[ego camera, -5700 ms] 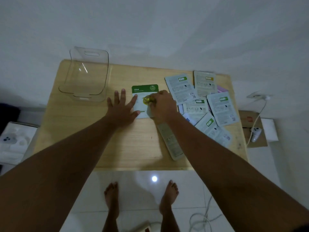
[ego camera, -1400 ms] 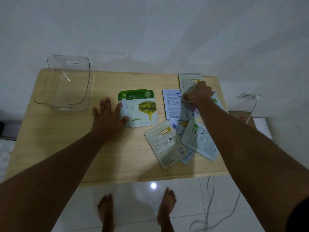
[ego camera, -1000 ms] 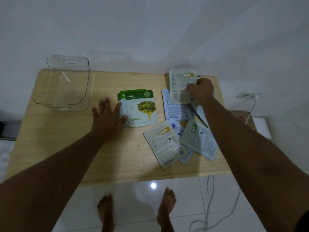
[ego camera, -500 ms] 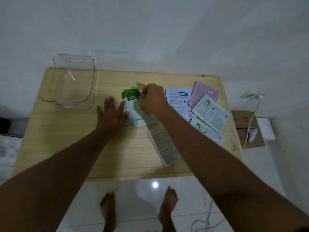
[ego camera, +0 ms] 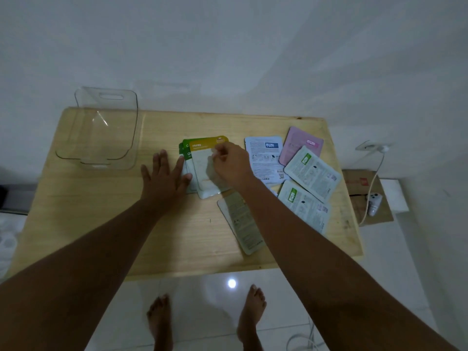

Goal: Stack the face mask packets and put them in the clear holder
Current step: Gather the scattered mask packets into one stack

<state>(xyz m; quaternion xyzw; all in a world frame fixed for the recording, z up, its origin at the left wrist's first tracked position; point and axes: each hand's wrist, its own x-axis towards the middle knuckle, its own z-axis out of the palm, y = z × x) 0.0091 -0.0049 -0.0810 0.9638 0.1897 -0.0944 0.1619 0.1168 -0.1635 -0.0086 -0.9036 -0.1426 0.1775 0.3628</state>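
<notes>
Left hand [ego camera: 164, 179]: flat on tabletop [ego camera: 101, 211], fingers spread wide, thumb edge touching left side of the packet stack [ego camera: 188, 158]. Holding nothing.
Right hand [ego camera: 229, 164]: fingers curled, resting on top packet, yellow-headed "Honey" packet [ego camera: 202, 158]. Pinching or just pressing: cannot tell.
Honey packet face up, topmost, offset slightly right of two green-headed packets under it; only their left and top edges visible.
Right of stack, loose on tabletop: pale blue packet [ego camera: 264, 154] back side up, pink packet [ego camera: 301, 143] partly under a white packet with green label [ego camera: 312, 173], second green-label packet [ego camera: 304, 206] nearer, overlapping. Another white packet [ego camera: 240, 224] partly under right forearm.
Clear holder [ego camera: 101, 133]: far-left corner of tabletop, well apart from stack, no packets in it.
Off table right: cardboard sheet [ego camera: 364, 193], white cable [ego camera: 374, 178].
</notes>
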